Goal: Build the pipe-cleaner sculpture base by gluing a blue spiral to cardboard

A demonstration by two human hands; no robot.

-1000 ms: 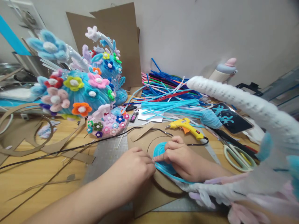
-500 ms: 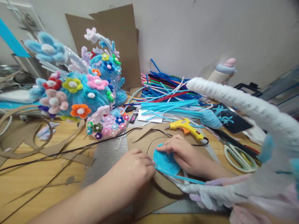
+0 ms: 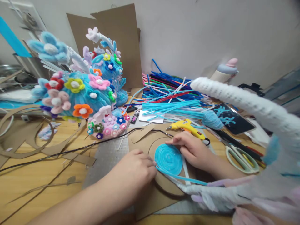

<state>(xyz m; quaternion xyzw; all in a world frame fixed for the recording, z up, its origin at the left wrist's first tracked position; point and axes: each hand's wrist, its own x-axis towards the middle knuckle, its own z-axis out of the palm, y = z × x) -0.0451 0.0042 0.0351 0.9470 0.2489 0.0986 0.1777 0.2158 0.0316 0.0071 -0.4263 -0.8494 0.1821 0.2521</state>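
A flat spiral disc of blue pipe cleaner [image 3: 169, 160] lies on a cardboard sheet [image 3: 145, 203]. At its left edge, my left hand [image 3: 139, 167] is closed, with its fingertips pinching the blue pipe cleaner strand [image 3: 187, 179] that trails off to the right; the exact grip is hidden behind the knuckles. My right hand [image 3: 195, 150] rests at the disc's upper right rim, index finger stretched out and the others loosely bent, holding nothing that I can see. In the right foreground arches a white fuzzy-wrapped handle [image 3: 236, 93], whose lower part passes just below the disc.
Behind my right hand lies a yellow hot glue gun [image 3: 185, 126], its black cord [image 3: 93, 143] crossing the table. Green-handled scissors [image 3: 242, 159] sit to the right. Bundled pipe cleaners [image 3: 171, 106] lie at the back. A flower-covered blue basket [image 3: 79, 90] stands at left beside cardboard offcuts [image 3: 70, 153].
My right hand has slid off the disc's face to the upper right, uncovering the spiral. My left hand stays at the left edge with hardly any movement.
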